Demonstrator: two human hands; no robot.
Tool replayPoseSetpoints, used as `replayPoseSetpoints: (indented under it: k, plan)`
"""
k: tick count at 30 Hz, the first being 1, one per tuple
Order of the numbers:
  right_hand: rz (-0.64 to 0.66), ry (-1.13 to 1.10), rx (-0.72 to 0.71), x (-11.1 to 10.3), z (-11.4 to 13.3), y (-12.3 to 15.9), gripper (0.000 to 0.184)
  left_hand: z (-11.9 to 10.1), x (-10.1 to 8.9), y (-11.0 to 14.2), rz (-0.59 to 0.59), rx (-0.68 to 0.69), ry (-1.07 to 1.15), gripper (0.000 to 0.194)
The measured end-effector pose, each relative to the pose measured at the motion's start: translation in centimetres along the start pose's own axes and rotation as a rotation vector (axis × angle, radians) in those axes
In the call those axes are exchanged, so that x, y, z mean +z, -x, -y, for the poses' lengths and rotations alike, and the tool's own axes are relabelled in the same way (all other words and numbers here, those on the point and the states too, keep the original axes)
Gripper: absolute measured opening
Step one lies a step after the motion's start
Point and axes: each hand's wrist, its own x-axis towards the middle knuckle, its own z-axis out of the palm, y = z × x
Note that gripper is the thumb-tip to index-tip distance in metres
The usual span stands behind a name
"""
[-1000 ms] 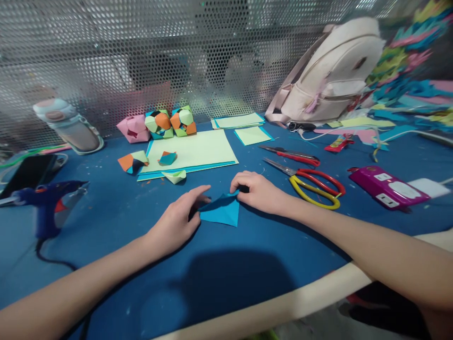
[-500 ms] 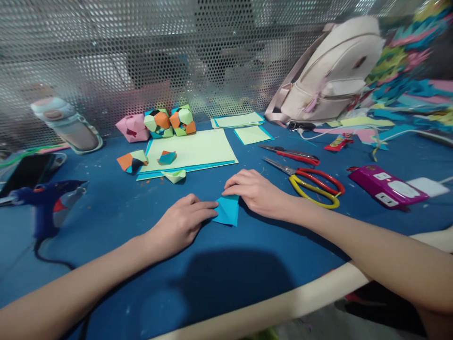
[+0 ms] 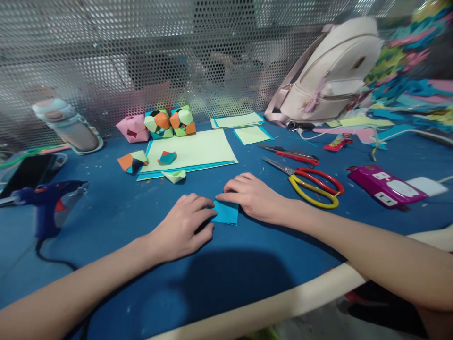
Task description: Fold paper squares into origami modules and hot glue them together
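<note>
A small folded piece of light blue paper [image 3: 227,213] lies flat on the dark blue table [image 3: 230,274], between my two hands. My left hand [image 3: 184,225] rests knuckles up with its fingers curled, the fingertips pressing the paper's left edge. My right hand [image 3: 253,194] lies over the paper's top edge, fingers bent and pressing it down. Only a small rectangle of the paper shows between them.
Red and yellow scissors [image 3: 311,184], a red cutter [image 3: 293,156] and a magenta power strip [image 3: 385,186] lie to the right. Green paper sheets [image 3: 198,148], folded paper cubes [image 3: 170,123], a blue glue gun [image 3: 46,203], a bottle [image 3: 69,125] and a beige backpack [image 3: 332,75] stand around.
The blue paper went from a wide triangle to a smaller folded rectangle. Both hands closed in over it, the left sliding right onto its edge.
</note>
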Motion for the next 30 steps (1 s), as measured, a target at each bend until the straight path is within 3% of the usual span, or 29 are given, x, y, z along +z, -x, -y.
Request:
replayPoseSetpoints:
  k: [7, 18, 23, 27, 30]
  plan:
    - [0.108, 0.130, 0.001, -0.7, 0.3, -0.2, 0.040, -0.4, 0.0, 0.0, 0.059, 0.032, -0.083, 0.030]
    - [0.219, 0.247, 0.120, -2.5, -1.5, 0.8, 0.032, -1.3, -2.0, 0.3, 0.196, -0.001, -0.273, 0.046]
    - [0.180, 0.213, 0.198, -2.3, -1.7, 0.9, 0.030, -0.4, -1.1, 0.3, 0.014, -0.049, -0.276, 0.038]
    - [0.046, 0.087, 0.244, -2.2, -1.4, 0.8, 0.034, 0.3, 0.4, -0.4, -0.132, -0.102, -0.057, 0.042]
    - [-0.049, -0.057, 0.276, -2.2, -0.7, 0.5, 0.037, 0.6, 1.0, -1.1, -0.174, -0.137, 0.100, 0.027]
